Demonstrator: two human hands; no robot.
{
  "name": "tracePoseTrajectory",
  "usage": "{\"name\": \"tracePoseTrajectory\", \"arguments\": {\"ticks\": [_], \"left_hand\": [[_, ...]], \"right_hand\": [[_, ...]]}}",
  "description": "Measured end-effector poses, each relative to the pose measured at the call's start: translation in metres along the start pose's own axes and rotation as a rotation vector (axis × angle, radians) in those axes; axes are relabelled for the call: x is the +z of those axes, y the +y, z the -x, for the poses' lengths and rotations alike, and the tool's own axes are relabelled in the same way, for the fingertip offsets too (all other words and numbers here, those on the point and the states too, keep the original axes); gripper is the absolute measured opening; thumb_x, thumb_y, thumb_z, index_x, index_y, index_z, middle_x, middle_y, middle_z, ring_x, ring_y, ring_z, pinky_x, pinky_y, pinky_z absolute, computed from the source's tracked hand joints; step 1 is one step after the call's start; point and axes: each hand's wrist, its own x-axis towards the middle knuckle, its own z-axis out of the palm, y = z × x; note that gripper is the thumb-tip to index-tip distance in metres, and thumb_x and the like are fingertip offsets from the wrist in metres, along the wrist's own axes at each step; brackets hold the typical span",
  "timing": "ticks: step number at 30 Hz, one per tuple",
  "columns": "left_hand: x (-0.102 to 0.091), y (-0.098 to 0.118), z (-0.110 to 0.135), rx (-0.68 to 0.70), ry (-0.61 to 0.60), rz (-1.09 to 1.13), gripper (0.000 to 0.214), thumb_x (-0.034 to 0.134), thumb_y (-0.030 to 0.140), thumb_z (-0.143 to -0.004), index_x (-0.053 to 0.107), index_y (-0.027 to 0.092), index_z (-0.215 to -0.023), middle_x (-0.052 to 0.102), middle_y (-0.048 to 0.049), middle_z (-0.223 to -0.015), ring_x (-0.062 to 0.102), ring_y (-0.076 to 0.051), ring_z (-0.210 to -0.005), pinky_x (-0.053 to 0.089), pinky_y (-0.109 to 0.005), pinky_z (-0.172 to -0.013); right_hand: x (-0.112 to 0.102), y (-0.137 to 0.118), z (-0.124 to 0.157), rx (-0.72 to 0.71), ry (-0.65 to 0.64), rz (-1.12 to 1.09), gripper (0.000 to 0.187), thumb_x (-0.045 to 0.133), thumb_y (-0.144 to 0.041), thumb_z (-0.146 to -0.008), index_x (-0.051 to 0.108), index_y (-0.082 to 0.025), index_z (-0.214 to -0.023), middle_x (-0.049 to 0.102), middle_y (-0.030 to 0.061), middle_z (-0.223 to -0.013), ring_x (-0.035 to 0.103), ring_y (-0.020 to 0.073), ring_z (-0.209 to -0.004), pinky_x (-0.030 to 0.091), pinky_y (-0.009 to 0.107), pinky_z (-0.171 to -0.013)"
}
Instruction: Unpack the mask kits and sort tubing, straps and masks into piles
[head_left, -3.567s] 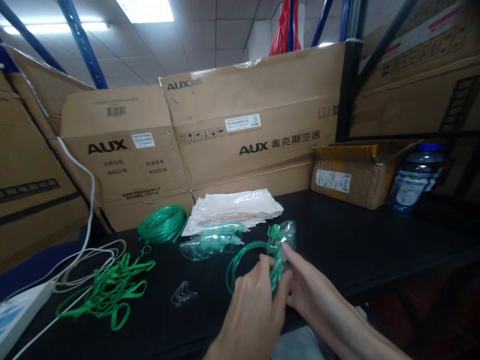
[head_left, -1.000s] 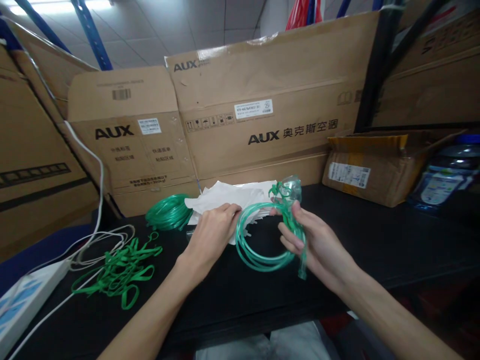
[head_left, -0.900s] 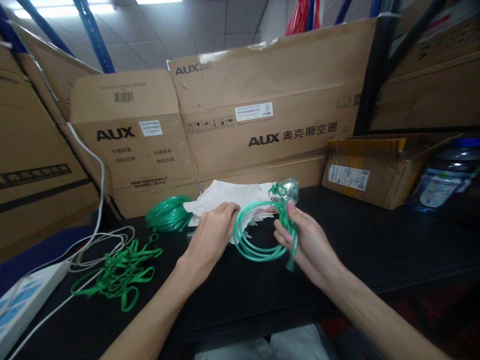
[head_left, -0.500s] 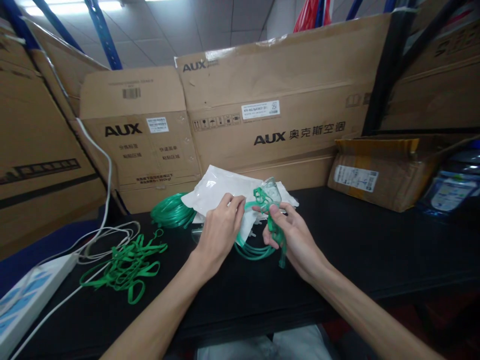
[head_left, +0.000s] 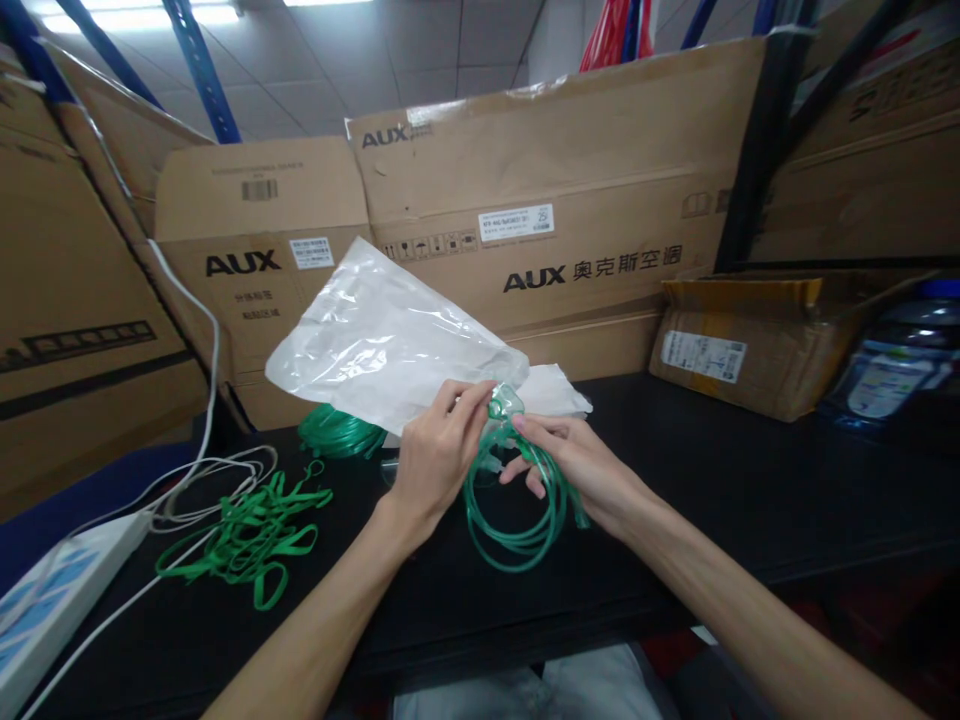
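Observation:
My left hand [head_left: 435, 455] pinches the edge of a clear plastic bag [head_left: 375, 345], which is lifted off the table and slants up to the left. My right hand [head_left: 566, 465] grips a clear oxygen mask [head_left: 506, 402] with its coil of green tubing [head_left: 517, 515] hanging below the fingers. The mask sits right at the bag's mouth, between both hands. Under them lies a stack of white plastic bags [head_left: 551, 390] on the black table [head_left: 712, 480].
Another green tubing coil [head_left: 337, 432] and a heap of green elastic straps [head_left: 244, 535] lie at left, with white cables and a power strip [head_left: 45, 600]. AUX cardboard boxes [head_left: 540, 210] wall the back. A small open carton [head_left: 750, 335] and a water jug [head_left: 892, 360] stand at right.
My left hand has lifted one clear bag off the stack and raised it. My right hand has brought the mask and tubing coil up to the bag's opening.

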Motion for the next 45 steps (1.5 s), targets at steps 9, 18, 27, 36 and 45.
{"name": "tracePoseTrajectory", "arguments": {"ticks": [9,18,27,36,45], "left_hand": [[-0.001,0.003,-0.004,0.002,-0.112,0.327,0.019,0.054,0.022,-0.103,0.069,0.020,-0.115,0.067,-0.0022,-0.090,0.063,-0.014,-0.078,0.053,-0.025,-0.072],[-0.014,0.012,-0.024,-0.116,-0.136,0.318,0.012,0.058,0.023,-0.099,0.069,0.020,-0.098,0.064,-0.0088,-0.119,0.059,-0.023,-0.117,0.047,-0.041,-0.104],[0.010,0.016,-0.036,-0.167,-0.604,0.396,0.027,0.036,0.026,-0.106,0.059,0.021,-0.117,0.064,-0.0114,-0.138,0.059,-0.023,-0.130,0.045,-0.041,-0.112],[0.007,0.016,-0.029,-0.165,-0.641,0.324,0.028,0.037,0.030,-0.108,0.059,0.022,-0.123,0.068,-0.0100,-0.134,0.064,-0.023,-0.124,0.048,-0.039,-0.107],[-0.012,0.004,-0.050,-0.090,-0.587,0.244,0.036,0.039,0.026,-0.106,0.061,0.016,-0.133,0.063,-0.0107,-0.142,0.056,-0.025,-0.134,0.041,-0.044,-0.115]], "right_hand": [[0.002,-0.001,-0.001,-0.100,0.099,0.030,0.030,0.082,-0.036,-0.081,0.081,-0.011,-0.097,0.076,0.0099,-0.077,0.068,0.0129,-0.053,0.042,0.015,-0.036],[-0.014,-0.018,0.024,-0.004,0.085,0.087,0.029,0.080,-0.038,-0.084,0.079,-0.009,-0.085,0.074,0.0075,-0.065,0.045,0.0011,-0.038,0.032,0.012,-0.038],[-0.008,0.003,0.038,0.034,0.342,-0.273,0.012,0.083,-0.017,-0.079,0.078,-0.014,-0.089,0.074,0.0046,-0.082,0.072,0.0133,-0.072,0.059,0.018,-0.069],[0.013,0.027,0.021,0.001,0.360,-0.419,0.023,0.073,-0.002,-0.065,0.075,-0.017,-0.082,0.073,0.0004,-0.076,0.068,0.0120,-0.070,0.060,0.019,-0.074],[0.036,0.028,-0.001,-0.150,0.350,-0.386,0.016,0.071,-0.012,-0.081,0.071,-0.020,-0.094,0.077,0.0019,-0.099,0.073,0.0160,-0.095,0.060,0.023,-0.082]]}}
